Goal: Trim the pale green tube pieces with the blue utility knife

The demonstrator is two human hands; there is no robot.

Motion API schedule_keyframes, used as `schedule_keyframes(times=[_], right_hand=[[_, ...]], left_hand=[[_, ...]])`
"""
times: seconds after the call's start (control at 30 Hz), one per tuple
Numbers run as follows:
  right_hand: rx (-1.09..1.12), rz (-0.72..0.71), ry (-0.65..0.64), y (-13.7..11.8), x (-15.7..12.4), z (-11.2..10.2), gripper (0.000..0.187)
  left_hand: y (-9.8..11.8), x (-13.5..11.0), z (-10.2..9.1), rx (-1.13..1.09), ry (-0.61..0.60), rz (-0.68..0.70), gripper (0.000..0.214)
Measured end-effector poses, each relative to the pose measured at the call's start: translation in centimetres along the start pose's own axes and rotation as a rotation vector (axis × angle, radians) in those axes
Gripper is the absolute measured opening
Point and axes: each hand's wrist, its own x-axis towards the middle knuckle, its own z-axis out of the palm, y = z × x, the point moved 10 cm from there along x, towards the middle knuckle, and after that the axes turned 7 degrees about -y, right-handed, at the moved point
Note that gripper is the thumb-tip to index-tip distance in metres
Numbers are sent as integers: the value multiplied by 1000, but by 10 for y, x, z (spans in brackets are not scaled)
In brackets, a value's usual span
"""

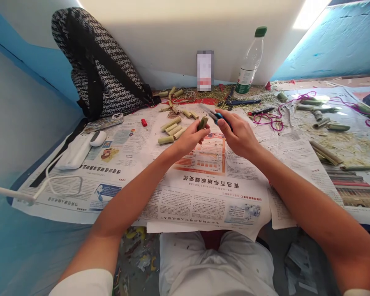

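Observation:
My left hand [195, 135] is closed round a short green bamboo piece [202, 123], its top end sticking up past the fingers. In my right hand [237, 130] is a blue utility knife [218, 116], gripped by the handle. Its grey blade points up and left, just above the bamboo piece and apart from it. Several cut bamboo pieces [172, 128] lie on the newspaper [172, 197] to the left of my left hand, and a few more sit farther back.
A clear bottle with a green cap [248, 65] and a phone [205, 70] stand at the back. At the left are a patterned backpack [101, 65] and a white device with a cable [75, 153]. Purple string [273, 119], shavings and bamboo scraps [325, 152] cover the right side.

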Motion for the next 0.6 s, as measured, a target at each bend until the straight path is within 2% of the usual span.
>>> schedule_keyframes(times=[0.17, 0.33, 0.5, 0.6], right_hand=[[-28, -50, -36, 2, 4, 9, 37], [-77, -159, 47, -3, 1, 7, 28], [-157, -146, 16, -3, -3, 11, 33], [-190, -106, -29, -4, -4, 14, 37]], left_hand=[[-1, -3, 5, -8, -39, -23, 24], [4, -4, 4, -7, -23, 17, 33], [-1, -2, 0, 8, 11, 19, 38], [0, -1, -1, 7, 7, 71, 40]])
